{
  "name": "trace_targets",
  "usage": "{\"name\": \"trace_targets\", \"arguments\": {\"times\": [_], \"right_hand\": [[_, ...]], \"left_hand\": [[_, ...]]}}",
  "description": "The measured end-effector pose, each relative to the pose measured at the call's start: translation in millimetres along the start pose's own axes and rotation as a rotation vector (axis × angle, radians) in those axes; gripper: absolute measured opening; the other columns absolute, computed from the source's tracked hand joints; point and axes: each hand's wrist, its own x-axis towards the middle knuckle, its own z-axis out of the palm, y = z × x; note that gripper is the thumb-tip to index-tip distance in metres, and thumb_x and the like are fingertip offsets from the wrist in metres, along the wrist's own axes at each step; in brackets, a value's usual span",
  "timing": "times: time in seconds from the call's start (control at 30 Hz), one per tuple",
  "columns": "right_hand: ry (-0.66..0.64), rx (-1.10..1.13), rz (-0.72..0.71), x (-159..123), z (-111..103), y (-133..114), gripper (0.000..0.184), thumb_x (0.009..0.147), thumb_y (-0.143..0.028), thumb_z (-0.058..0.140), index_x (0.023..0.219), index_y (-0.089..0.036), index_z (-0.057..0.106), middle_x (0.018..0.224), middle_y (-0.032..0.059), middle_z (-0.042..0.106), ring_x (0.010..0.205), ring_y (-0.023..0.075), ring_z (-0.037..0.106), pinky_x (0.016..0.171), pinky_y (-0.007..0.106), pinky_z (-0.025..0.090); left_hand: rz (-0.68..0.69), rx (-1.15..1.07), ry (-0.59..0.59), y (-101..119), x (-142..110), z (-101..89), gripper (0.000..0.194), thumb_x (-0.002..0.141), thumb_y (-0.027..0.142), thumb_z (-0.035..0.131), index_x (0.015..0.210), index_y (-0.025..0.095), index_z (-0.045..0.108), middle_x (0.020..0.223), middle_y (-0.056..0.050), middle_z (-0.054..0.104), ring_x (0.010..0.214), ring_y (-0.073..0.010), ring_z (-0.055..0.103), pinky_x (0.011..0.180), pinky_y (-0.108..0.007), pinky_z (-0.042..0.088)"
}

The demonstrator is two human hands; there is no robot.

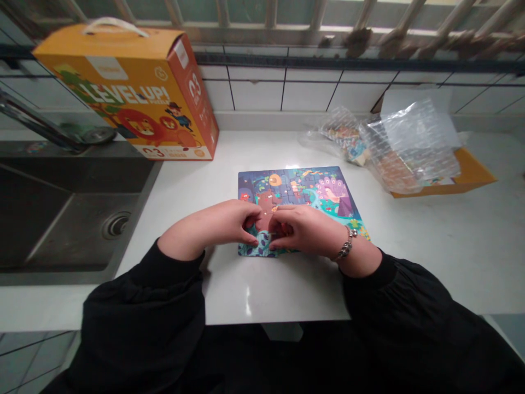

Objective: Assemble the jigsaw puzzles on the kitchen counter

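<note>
Two grips of mine, left (209, 227) and right (307, 230), pinch a brown cardboard piece (266, 220) at the near edge of the colourful rectangular jigsaw (295, 186). Most pieces already lie joined.

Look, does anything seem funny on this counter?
Yes, the puzzle looks unfinished. A brown gap seems to show between the left hand and right hand. Some pieces also sit away from it, in a plastic bag.
</note>
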Motion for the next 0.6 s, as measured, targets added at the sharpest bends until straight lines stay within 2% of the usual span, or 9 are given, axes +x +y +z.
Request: {"name": "trace_targets", "arguments": {"times": [0.17,0.6], "right_hand": [[-0.107,-0.071,-0.005,-1.8,-2.8,0.3,0.046,0.075,-0.038,0.107,0.1,-0.021,0.073,0.1,0.0013,0.07,0.079,0.0151,0.06,0.07,0.03,0.042],[-0.097,-0.086,0.049,-1.9,-1.9,0.2,0.048,0.076,-0.041,0.106,0.104,-0.022,0.072,0.102,0.0025,0.073,0.086,0.018,0.063,0.073,0.031,0.044]], "left_hand": [[-0.025,0.019,-0.005,-0.6,-1.2,0.6,0.016,0.078,0.029,0.082,0.086,0.022,0.07,0.077,0.002,0.062,0.068,-0.016,0.051,0.063,-0.031,0.03],[-0.065,0.072,-0.027,-1.9,0.0,-0.9,0.022,0.078,0.035,0.084,0.083,0.023,0.066,0.074,0.002,0.06,0.065,-0.0166,0.051,0.063,-0.032,0.03]]}}
